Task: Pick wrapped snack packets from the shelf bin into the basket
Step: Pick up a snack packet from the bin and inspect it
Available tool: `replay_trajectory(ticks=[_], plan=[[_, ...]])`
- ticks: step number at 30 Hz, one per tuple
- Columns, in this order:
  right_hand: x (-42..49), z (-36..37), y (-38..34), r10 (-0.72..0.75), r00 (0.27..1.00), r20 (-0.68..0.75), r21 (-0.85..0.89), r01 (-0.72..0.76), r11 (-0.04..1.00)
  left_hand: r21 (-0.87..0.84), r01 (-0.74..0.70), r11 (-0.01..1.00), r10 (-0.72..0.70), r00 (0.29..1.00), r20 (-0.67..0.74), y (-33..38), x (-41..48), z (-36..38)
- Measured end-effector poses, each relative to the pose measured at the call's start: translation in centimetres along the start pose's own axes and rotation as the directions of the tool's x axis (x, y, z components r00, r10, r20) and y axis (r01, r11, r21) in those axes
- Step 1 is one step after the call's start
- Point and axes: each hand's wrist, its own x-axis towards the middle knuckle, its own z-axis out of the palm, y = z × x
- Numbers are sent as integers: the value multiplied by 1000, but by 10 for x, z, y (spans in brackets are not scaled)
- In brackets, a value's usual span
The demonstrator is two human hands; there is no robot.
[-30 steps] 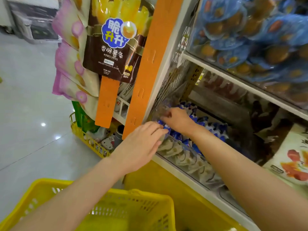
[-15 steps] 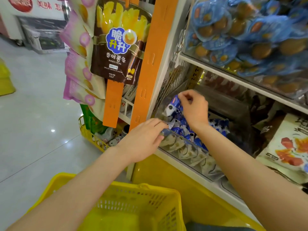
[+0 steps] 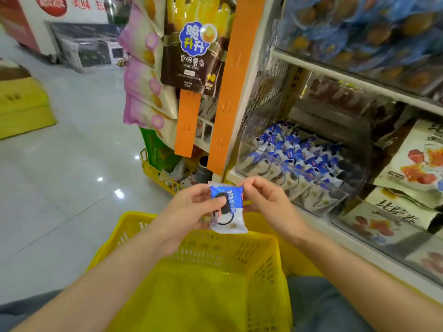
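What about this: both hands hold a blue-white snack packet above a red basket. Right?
Only the colour is wrong: in the head view the basket is yellow. The left hand and right hand hold the snack packet above it.

"脆升升" and "香脆薯条" on the hanging brown snack bag

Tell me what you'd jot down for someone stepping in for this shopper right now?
Left hand: grips the blue-and-white snack packet, thumb on its front.
Right hand: pinches the packet's top right corner.
The packet is held above the yellow basket, not yet in it.
Shelf bin: holds many more packets of the same kind.
Done: one packet is out of the bin.
Left: drop it in and fetch more. I see none in the basket.
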Motion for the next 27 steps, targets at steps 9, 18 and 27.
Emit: replay_trajectory(ticks=[9,18,27], plan=[[13,36,30,72,997,-35,60,-69,996,176,-90,980,126,970,-209,-28,0,-12],[16,36,50,-414,901,130,-701,379,605,-6,25,1000,-25,949,-316,-37,9,-7],[14,37,44,-101,980,-173,-252,55,966,-14,82,997,-83,968,-239,-36,3,-7]])
